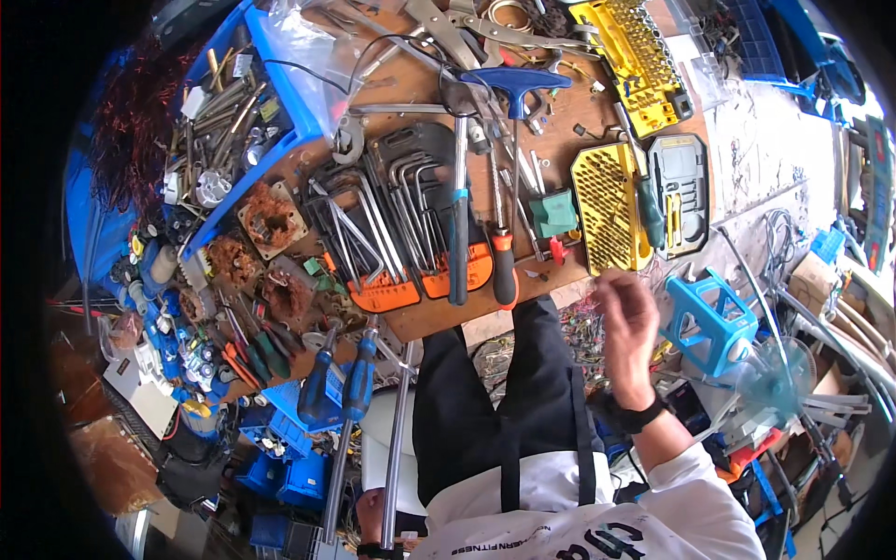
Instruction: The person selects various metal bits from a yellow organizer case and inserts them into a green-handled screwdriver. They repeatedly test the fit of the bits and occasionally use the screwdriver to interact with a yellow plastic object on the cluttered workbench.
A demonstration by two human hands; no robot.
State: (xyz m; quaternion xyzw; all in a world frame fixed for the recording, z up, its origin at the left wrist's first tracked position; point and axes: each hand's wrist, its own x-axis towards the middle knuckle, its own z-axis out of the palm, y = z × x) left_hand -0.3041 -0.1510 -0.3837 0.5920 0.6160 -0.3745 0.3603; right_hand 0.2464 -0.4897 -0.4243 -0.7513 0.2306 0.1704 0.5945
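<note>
My right hand (627, 322) is raised just off the bench's front edge, below a yellow bit case (605, 201) filled with rows of small bits. Its thumb and fingers are drawn together; whatever they may pinch is too small to make out. Down by the white seat (387, 434), my left hand (371, 516) hangs low, its fingers mostly hidden. Beside the bit case lies its grey lid half (680, 191), with a green-handled screwdriver (651, 210) across the join. A red-and-black screwdriver (504, 271) and a blue-and-black-handled tool (458, 243) lie farther left, near orange hex key holders (385, 295).
A blue bin (303, 112) of metal parts stands at the back left. A yellow socket set (644, 75) and a blue T-handle (516, 82) lie at the back. Two long blue-handled tools (358, 378) rise left of my legs. A blue stool (714, 322) stands at right.
</note>
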